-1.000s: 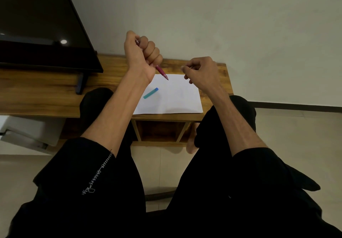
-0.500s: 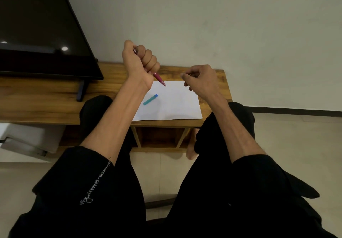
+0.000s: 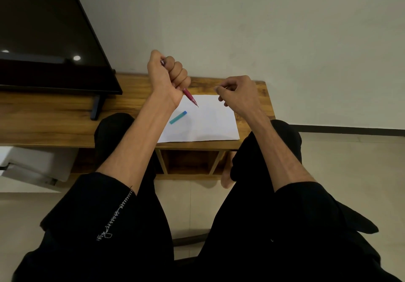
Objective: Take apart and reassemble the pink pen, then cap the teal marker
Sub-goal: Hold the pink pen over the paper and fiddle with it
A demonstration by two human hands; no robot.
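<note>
My left hand (image 3: pixel 167 77) fists the pink pen (image 3: pixel 190 96), tip down over white paper (image 3: pixel 210 123). My right hand (image 3: pixel 237 94) pinches; what, I cannot tell. Teal marker (image 3: pixel 178 117) lies below my left hand on the wooden table (image 3: pixel 54 119) by a pale wall (image 3: pixel 263 29).

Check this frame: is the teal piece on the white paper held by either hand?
No: the teal piece lies alone on the white paper, clear of the left hand and right hand.

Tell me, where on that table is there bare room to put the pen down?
The paper is bare right of the teal piece, below the right hand. The table is also bare between the TV stand and the left arm. It is crowded at the paper's upper left, around the left hand and pen.
</note>
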